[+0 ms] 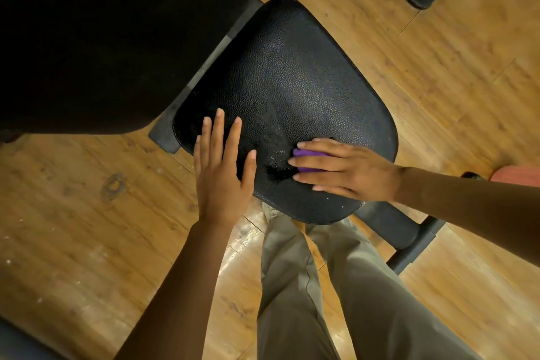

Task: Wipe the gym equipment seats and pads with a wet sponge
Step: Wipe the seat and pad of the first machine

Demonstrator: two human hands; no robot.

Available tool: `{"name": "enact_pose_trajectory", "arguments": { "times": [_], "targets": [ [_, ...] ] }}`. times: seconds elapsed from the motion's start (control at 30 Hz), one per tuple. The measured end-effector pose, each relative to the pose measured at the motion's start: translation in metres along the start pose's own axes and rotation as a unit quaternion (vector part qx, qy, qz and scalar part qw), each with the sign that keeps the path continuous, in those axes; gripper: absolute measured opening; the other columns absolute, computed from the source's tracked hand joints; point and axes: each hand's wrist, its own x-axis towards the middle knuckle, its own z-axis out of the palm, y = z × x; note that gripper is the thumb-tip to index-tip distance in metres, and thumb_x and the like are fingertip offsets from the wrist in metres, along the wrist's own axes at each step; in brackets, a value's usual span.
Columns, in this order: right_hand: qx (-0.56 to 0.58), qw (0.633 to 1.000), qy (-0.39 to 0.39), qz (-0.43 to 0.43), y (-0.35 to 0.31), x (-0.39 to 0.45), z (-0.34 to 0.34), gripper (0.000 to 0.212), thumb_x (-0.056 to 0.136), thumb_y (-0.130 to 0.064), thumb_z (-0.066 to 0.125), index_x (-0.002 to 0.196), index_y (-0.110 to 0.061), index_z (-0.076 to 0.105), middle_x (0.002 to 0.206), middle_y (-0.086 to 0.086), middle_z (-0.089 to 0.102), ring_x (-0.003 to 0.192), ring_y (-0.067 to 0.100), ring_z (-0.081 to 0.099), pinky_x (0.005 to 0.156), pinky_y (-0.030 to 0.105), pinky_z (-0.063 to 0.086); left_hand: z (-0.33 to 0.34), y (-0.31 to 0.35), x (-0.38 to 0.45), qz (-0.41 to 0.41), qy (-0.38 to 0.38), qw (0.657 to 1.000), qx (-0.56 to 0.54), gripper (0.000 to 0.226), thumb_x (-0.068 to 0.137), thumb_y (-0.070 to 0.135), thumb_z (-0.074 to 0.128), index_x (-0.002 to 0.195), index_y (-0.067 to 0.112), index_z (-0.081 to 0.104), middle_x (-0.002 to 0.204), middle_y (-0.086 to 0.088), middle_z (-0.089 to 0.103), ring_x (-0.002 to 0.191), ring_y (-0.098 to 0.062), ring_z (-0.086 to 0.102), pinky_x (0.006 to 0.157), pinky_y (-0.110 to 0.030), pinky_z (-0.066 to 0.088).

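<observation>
A purple sponge (308,159) is pressed flat onto the black textured seat (292,90) at lower centre of the frame by the right hand (347,171), whose fingers (306,160) are laid nearly straight across it, not curled round it, so that only a small part of the sponge shows between them. The left hand (223,166) is spread open on the seat's left edge, holding nothing (apparently steadying the pad). A wet, foamy streak (274,155) is seen just left of the sponge, between the two hands.

Because the sponge is only pressed and not gripped, it could be lost from under the palm on a fast stroke and slid off the near edge. Excess water could be pushed over the rim onto the wooden floor (73,213) or the trousers (306,286) below. The upper part of the seat looks mostly dry and could be missed, as could the dark back pad (117,38) at upper left.
</observation>
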Motion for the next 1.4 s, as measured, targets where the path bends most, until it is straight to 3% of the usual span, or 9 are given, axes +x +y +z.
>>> {"name": "enact_pose_trajectory", "arguments": {
  "times": [0.17,0.47,0.53,0.67,0.83,0.9,1.1,1.2,1.4],
  "targets": [
    [-0.03,0.998,0.028,-0.041,0.029,0.038,-0.004,0.029,0.101,-0.018,0.059,0.125,-0.002,0.067,0.14,0.016,0.055,0.133,0.039,0.048,0.108,0.052,0.042,0.0,0.001,0.0,-0.005,0.002,1.0,-0.006,0.054,0.102,0.037,0.044,0.151,0.016,0.038,0.164,-0.009,0.021,0.153,-0.027,0.011,0.122,-0.035,0.004],
    [0.019,0.948,0.202,0.244,0.039,0.114,-0.01,0.049,0.101,-0.019,0.055,0.142,0.005,0.045,0.149,0.021,0.043,0.139,0.035,0.04,0.117,0.043,0.032,-0.008,0.0,-0.001,-0.01,-0.016,1.0,-0.017,0.059,0.104,0.036,0.035,0.154,0.006,0.027,0.164,-0.01,0.017,0.153,-0.02,0.007,0.124,-0.03,0.003],
    [0.032,0.956,0.188,0.222,0.027,0.104,-0.003,0.046,0.1,-0.02,0.057,0.139,0.004,0.05,0.147,0.02,0.046,0.138,0.035,0.041,0.117,0.044,0.033,-0.011,-0.006,-0.002,0.002,-0.029,1.0,-0.006,0.058,0.105,0.034,0.032,0.154,0.005,0.026,0.165,-0.01,0.016,0.153,-0.018,0.006,0.123,-0.026,0.001],
    [0.053,0.993,0.08,0.068,0.004,0.067,0.012,0.042,0.098,-0.025,0.064,0.133,-0.001,0.059,0.146,0.016,0.049,0.138,0.032,0.043,0.115,0.045,0.036,-0.016,-0.014,-0.004,0.014,-0.036,0.999,0.023,0.057,0.104,0.031,0.031,0.154,0.005,0.026,0.165,-0.011,0.015,0.152,-0.018,0.007,0.123,-0.024,-0.002],
    [0.018,0.998,0.023,-0.05,0.003,0.05,0.012,0.031,0.103,-0.025,0.052,0.125,-0.008,0.067,0.14,0.014,0.056,0.132,0.033,0.05,0.115,0.041,0.036,-0.018,-0.013,-0.009,-0.016,-0.034,0.999,0.037,0.057,0.103,0.03,0.032,0.155,0.006,0.025,0.165,-0.01,0.015,0.152,-0.02,0.008,0.122,-0.023,-0.002],
    [0.001,0.999,0.032,-0.044,0.013,0.06,0.009,0.032,0.104,-0.024,0.051,0.126,-0.007,0.067,0.14,0.016,0.055,0.132,0.033,0.051,0.115,0.042,0.037,-0.019,-0.01,-0.01,-0.025,-0.038,0.999,0.029,0.056,0.104,0.029,0.033,0.155,0.007,0.025,0.165,-0.009,0.014,0.152,-0.018,0.006,0.122,-0.025,-0.001],
    [-0.018,0.968,0.186,0.168,0.036,0.11,-0.001,0.035,0.101,-0.016,0.056,0.132,0.0,0.059,0.142,0.023,0.05,0.135,0.037,0.045,0.114,0.044,0.037,-0.02,-0.01,-0.011,-0.028,-0.049,0.998,0.015,0.057,0.104,0.03,0.032,0.156,0.01,0.021,0.166,-0.006,0.011,0.152,-0.015,0.001,0.123,-0.033,0.005],
    [0.003,0.95,0.22,0.22,0.015,0.111,0.008,0.036,0.1,-0.014,0.055,0.133,0.002,0.058,0.143,0.023,0.049,0.136,0.037,0.044,0.118,0.04,0.032,-0.021,-0.015,-0.01,-0.02,-0.056,0.998,0.001,0.055,0.104,0.028,0.03,0.156,0.01,0.023,0.166,-0.005,0.012,0.153,-0.016,0.002,0.123,-0.032,0.005],
    [0.062,0.989,0.096,0.091,-0.041,0.063,0.035,0.032,0.099,-0.01,0.059,0.129,0.002,0.061,0.144,0.02,0.05,0.136,0.037,0.044,0.116,0.045,0.034,-0.028,-0.026,-0.01,0.025,-0.061,0.998,-0.01,0.053,0.105,0.022,0.029,0.155,0.006,0.027,0.164,-0.008,0.018,0.153,-0.021,0.01,0.122,-0.028,0.007]
  ]
}}
